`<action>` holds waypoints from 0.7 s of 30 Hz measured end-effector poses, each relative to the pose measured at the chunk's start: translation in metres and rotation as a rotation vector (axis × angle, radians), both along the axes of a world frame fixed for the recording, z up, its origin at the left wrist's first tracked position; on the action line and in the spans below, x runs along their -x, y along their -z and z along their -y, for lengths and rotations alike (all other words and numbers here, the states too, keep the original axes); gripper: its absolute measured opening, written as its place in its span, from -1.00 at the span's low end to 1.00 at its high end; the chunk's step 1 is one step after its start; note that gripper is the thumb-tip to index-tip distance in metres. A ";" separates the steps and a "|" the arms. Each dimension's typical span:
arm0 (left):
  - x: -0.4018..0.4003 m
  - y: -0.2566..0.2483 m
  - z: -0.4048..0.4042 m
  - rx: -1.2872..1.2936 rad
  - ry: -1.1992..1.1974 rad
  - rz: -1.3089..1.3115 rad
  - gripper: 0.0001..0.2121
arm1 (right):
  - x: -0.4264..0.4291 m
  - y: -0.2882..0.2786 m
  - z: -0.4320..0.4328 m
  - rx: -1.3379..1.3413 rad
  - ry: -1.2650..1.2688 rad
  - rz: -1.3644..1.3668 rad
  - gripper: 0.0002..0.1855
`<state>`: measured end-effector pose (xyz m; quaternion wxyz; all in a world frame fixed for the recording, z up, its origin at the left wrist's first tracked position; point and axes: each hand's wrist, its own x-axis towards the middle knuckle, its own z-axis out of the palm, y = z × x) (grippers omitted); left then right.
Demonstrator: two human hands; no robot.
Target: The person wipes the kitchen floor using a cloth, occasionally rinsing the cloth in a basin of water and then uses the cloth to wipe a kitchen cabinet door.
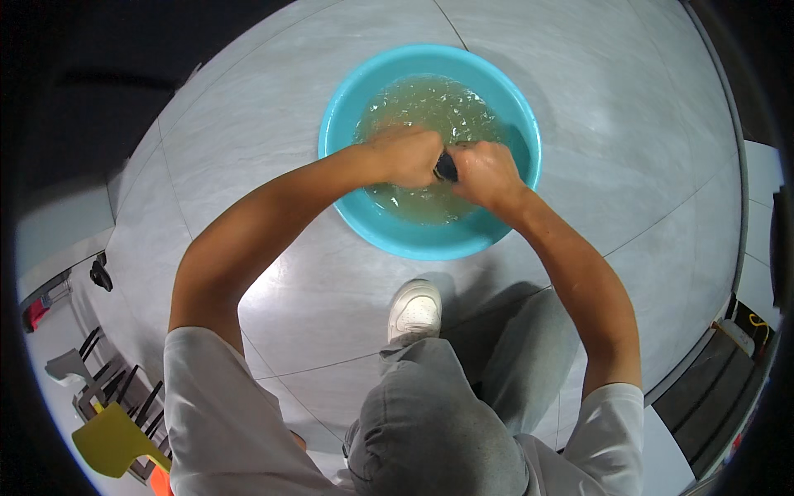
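A round turquoise plastic basin point(428, 249) stands on the floor before me, partly filled with cloudy, rippling water point(434, 102). Over the water, my left hand point(406, 155) is closed in a fist. Beside it, my right hand point(487, 170) is closed too, its skin looking wet. Between the two fists a short stretch of a dark item point(445, 167) shows, gripped from both sides. Most of it is hidden inside the hands, so I cannot tell exactly what it is; it may be cloth.
Large grey floor tiles point(620, 136) surround the basin. My white shoe point(415, 310) is close to its near rim. Chairs, one with a yellow-green back point(111, 440), stand at the lower left. A small black object point(100, 274) lies at the left; a dark panel point(701, 397) is at the lower right.
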<state>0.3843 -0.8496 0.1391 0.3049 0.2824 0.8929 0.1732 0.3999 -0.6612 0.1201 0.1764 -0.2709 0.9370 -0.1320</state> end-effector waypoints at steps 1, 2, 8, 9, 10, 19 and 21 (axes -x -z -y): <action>0.000 0.004 0.001 -0.082 -0.043 0.206 -0.83 | 0.002 -0.002 -0.003 0.072 -0.121 -0.109 -0.79; 0.002 0.009 0.003 -0.078 -0.043 0.203 -0.83 | 0.005 -0.004 -0.004 0.145 -0.241 -0.217 -0.81; -0.007 0.017 0.016 -0.491 -0.334 1.165 -0.69 | 0.014 -0.020 -0.008 0.229 -0.385 -0.444 -0.83; -0.008 0.006 0.012 -0.494 -0.327 1.162 -0.69 | 0.013 -0.024 -0.012 0.222 -0.383 -0.447 -0.83; -0.007 -0.009 0.011 -0.420 -0.331 0.950 -0.65 | 0.008 -0.027 -0.014 0.135 -0.224 -0.303 -0.81; -0.011 -0.012 -0.002 0.454 -0.077 -0.286 -0.24 | -0.025 -0.045 -0.012 0.781 0.707 0.192 -0.36; -0.013 0.069 0.021 0.067 -0.311 -0.230 -0.31 | -0.039 -0.060 0.024 0.731 0.677 0.133 -0.38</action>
